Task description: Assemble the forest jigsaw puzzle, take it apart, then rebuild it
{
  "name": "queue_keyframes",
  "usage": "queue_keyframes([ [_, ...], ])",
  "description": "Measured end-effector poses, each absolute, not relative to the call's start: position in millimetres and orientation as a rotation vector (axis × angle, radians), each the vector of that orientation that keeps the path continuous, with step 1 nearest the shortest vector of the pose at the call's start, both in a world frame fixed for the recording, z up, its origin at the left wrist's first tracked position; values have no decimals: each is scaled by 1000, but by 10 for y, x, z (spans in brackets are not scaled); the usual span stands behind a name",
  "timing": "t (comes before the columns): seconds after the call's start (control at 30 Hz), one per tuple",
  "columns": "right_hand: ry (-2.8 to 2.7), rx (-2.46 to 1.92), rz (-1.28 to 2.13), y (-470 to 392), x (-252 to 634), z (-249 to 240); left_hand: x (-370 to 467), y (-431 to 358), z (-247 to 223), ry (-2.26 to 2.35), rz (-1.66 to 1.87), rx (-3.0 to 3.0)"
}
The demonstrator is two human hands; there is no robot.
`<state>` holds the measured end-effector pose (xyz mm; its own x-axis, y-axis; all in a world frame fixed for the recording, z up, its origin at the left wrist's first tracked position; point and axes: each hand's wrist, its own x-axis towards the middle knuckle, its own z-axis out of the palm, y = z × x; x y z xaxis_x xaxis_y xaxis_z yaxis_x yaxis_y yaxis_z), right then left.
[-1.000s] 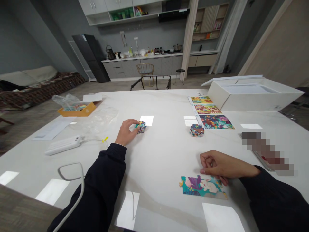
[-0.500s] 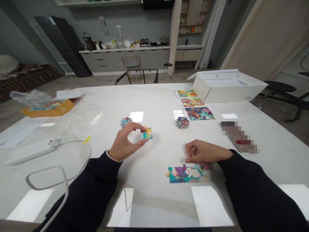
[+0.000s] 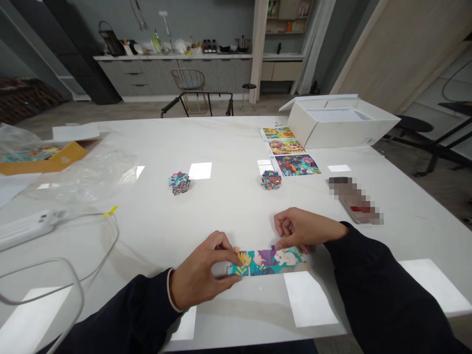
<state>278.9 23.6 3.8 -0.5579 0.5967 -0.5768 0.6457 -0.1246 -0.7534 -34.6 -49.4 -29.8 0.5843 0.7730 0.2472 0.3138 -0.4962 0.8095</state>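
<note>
Thumb and fingers of my left hand (image 3: 206,268) grip a teal puzzle piece with yellow leaves (image 3: 243,263), flat on the table at the left end of a joined strip (image 3: 282,260) showing a white rabbit. Whether the piece is locked in, I cannot tell. My right hand (image 3: 304,228) rests at the strip's upper edge, its fingers curled, thumb near the purple leaf; what it grips, if anything, is hidden. Beyond the hands stand two stacks of puzzle pieces, one on the left (image 3: 179,182) and one on the right (image 3: 271,180).
Printed picture sheets (image 3: 291,151) lie before a white open box (image 3: 339,123). A phone (image 3: 356,201) is at the right. On the left are a yellow tray (image 3: 66,157), clear plastic (image 3: 92,177), a white power strip (image 3: 27,228) and its cable (image 3: 114,241).
My left hand has brought the yellow-leaf piece down and toward me, from near the left stack to the strip's left end. My right hand stays by the strip. The view has shifted slightly.
</note>
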Motion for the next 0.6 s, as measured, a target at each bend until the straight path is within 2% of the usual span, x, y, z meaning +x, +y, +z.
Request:
queue_keyframes([
  [0.23,2080,1501,-1739,216,2740,26,-335,-522,-353,893,741,2115],
  [0.6,2065,1526,-1733,212,2746,4,-336,-478,-190,752,670,2379],
])
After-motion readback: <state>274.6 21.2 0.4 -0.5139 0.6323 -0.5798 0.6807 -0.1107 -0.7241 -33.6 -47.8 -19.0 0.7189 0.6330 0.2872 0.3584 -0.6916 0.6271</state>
